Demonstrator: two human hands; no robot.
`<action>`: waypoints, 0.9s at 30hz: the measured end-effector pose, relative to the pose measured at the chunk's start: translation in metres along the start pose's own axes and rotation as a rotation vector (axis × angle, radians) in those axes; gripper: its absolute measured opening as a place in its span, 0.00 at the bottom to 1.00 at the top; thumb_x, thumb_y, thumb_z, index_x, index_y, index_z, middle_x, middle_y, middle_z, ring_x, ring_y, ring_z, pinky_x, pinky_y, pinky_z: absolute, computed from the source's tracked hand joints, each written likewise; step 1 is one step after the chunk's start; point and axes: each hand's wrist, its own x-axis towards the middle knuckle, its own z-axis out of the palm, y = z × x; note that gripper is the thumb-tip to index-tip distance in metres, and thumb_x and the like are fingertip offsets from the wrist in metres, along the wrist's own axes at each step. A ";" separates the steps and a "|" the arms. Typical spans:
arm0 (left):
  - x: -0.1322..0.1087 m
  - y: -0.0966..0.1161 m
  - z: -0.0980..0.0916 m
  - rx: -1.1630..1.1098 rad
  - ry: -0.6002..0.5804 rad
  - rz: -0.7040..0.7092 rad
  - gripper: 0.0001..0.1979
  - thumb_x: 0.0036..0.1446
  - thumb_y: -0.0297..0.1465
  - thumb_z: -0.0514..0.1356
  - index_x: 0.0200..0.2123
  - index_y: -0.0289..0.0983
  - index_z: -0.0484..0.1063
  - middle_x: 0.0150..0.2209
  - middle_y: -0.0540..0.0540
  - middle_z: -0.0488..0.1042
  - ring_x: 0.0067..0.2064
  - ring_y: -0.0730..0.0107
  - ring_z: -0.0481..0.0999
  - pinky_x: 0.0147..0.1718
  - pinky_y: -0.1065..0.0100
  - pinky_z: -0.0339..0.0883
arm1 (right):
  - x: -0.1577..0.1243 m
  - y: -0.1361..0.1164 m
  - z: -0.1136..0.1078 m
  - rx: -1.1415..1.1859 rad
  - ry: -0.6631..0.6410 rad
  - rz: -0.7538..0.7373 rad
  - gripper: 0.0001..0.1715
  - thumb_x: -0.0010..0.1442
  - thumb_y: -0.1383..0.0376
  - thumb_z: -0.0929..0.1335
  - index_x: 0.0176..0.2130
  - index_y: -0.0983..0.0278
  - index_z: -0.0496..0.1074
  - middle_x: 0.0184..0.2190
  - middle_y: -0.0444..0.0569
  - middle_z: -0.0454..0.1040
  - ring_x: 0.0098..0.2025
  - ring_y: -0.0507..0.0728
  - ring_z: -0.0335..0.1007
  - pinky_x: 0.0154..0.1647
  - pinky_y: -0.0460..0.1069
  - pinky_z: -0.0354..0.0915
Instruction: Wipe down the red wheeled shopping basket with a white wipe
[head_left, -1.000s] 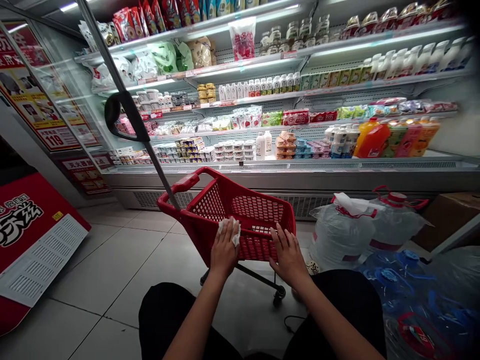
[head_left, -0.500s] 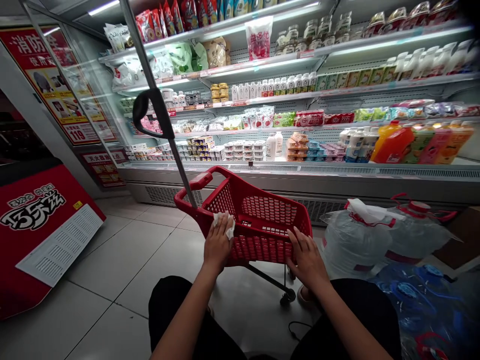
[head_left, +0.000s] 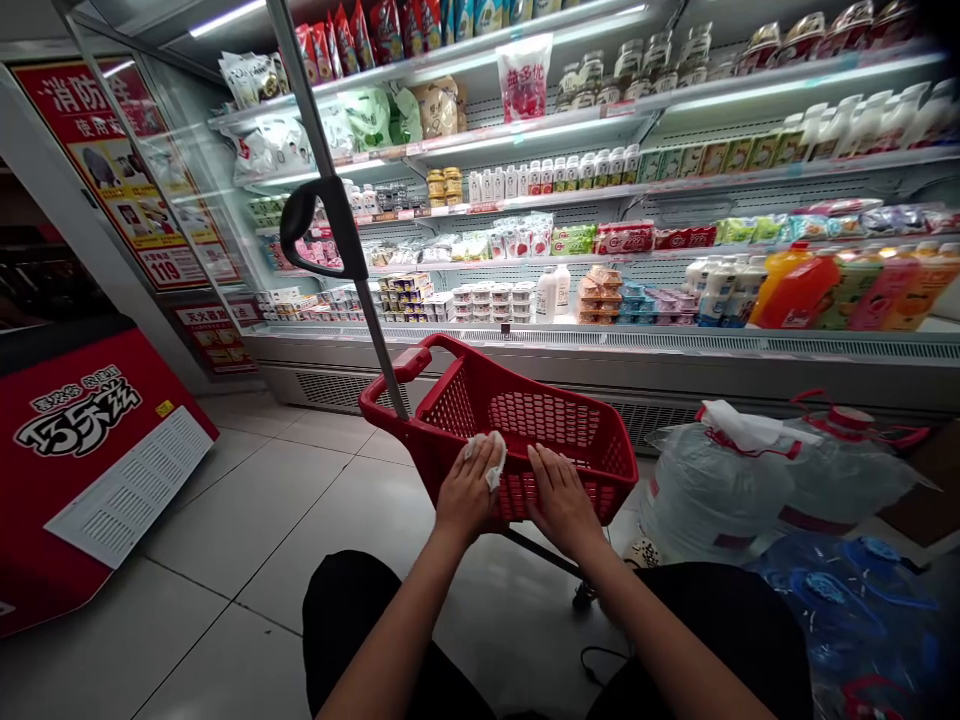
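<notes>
Red trolley basket (head_left: 540,415) stood on the tiled floor (head_left: 247,520) just ahead of my knees, in front of the chiller shelves (head_left: 600,190). Left hand (head_left: 466,492) was curled round a white wipe (head_left: 493,457), pressing it on the basket's near rim. Right hand (head_left: 561,497) lay open and flat on the near wall beside it, gripping nothing. Bagged water jugs (head_left: 712,490) sat just right of the basket.

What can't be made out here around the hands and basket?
Head view only.
Covered: most of the white cloth, under the left hand.
Hidden: floor of the red basket, behind its near wall and the right hand.
Cut off: top of the pull pole, by the upper edge.
Too small: shelf price tags.
Blurred, dim: blue jugs, right corner.
</notes>
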 end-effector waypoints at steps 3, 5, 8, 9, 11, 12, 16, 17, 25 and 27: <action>-0.006 -0.029 -0.020 0.036 0.031 -0.091 0.32 0.72 0.32 0.47 0.76 0.37 0.45 0.75 0.46 0.53 0.76 0.59 0.51 0.74 0.54 0.47 | -0.009 0.016 -0.007 0.005 -0.014 0.000 0.50 0.66 0.61 0.63 0.76 0.67 0.36 0.72 0.60 0.55 0.71 0.68 0.51 0.72 0.64 0.53; -0.008 -0.038 -0.029 0.062 0.054 -0.152 0.32 0.72 0.31 0.47 0.76 0.37 0.45 0.75 0.46 0.52 0.76 0.58 0.50 0.74 0.52 0.47 | -0.012 0.021 -0.007 0.009 -0.005 0.002 0.49 0.66 0.61 0.64 0.76 0.66 0.38 0.70 0.60 0.58 0.70 0.68 0.53 0.71 0.65 0.53; -0.009 -0.033 -0.031 0.070 0.058 -0.176 0.32 0.72 0.32 0.47 0.76 0.36 0.46 0.75 0.45 0.53 0.76 0.58 0.50 0.74 0.53 0.47 | -0.011 0.015 -0.005 -0.001 0.023 0.036 0.45 0.65 0.61 0.64 0.74 0.69 0.45 0.67 0.62 0.62 0.69 0.69 0.55 0.72 0.67 0.52; -0.008 -0.028 -0.028 0.063 0.052 -0.157 0.32 0.73 0.33 0.47 0.76 0.35 0.46 0.74 0.44 0.53 0.76 0.59 0.51 0.74 0.54 0.47 | -0.009 0.011 -0.004 -0.008 0.034 0.055 0.44 0.65 0.61 0.64 0.73 0.71 0.47 0.65 0.63 0.64 0.68 0.70 0.55 0.72 0.67 0.51; -0.006 -0.015 -0.021 0.046 0.034 -0.097 0.32 0.73 0.34 0.47 0.76 0.35 0.47 0.74 0.44 0.54 0.75 0.60 0.52 0.74 0.55 0.47 | -0.001 0.000 -0.003 -0.018 0.049 0.073 0.43 0.65 0.60 0.65 0.72 0.73 0.50 0.65 0.65 0.63 0.69 0.71 0.54 0.73 0.68 0.49; -0.006 -0.010 -0.017 0.039 0.024 -0.068 0.32 0.73 0.35 0.47 0.76 0.35 0.47 0.74 0.44 0.54 0.75 0.61 0.53 0.73 0.56 0.47 | 0.003 -0.006 -0.002 -0.017 0.049 0.069 0.43 0.65 0.59 0.64 0.72 0.74 0.50 0.67 0.66 0.62 0.71 0.71 0.52 0.73 0.68 0.48; -0.005 -0.015 -0.013 0.039 -0.002 -0.036 0.31 0.73 0.35 0.47 0.75 0.35 0.49 0.74 0.44 0.55 0.75 0.62 0.54 0.73 0.56 0.48 | 0.020 -0.018 -0.002 0.036 0.018 0.037 0.45 0.65 0.60 0.64 0.73 0.71 0.47 0.71 0.61 0.58 0.72 0.69 0.50 0.74 0.67 0.49; -0.005 -0.023 -0.015 0.044 -0.004 -0.046 0.31 0.73 0.35 0.47 0.75 0.35 0.49 0.74 0.44 0.55 0.75 0.61 0.54 0.73 0.56 0.48 | 0.022 -0.017 -0.003 0.056 0.005 0.027 0.45 0.65 0.61 0.64 0.74 0.69 0.47 0.70 0.60 0.59 0.71 0.68 0.52 0.74 0.66 0.49; -0.002 -0.087 -0.049 0.098 0.051 -0.205 0.29 0.72 0.33 0.45 0.73 0.32 0.56 0.73 0.42 0.57 0.75 0.58 0.54 0.73 0.53 0.47 | 0.010 -0.009 -0.010 0.177 0.003 0.003 0.45 0.63 0.63 0.65 0.74 0.65 0.48 0.67 0.57 0.64 0.68 0.65 0.58 0.74 0.63 0.49; -0.001 -0.077 -0.047 0.092 0.056 -0.226 0.29 0.71 0.33 0.46 0.72 0.31 0.57 0.73 0.41 0.57 0.74 0.58 0.55 0.73 0.53 0.47 | 0.008 -0.013 -0.010 0.185 -0.002 0.007 0.47 0.62 0.62 0.66 0.74 0.66 0.48 0.67 0.57 0.64 0.68 0.65 0.57 0.75 0.63 0.49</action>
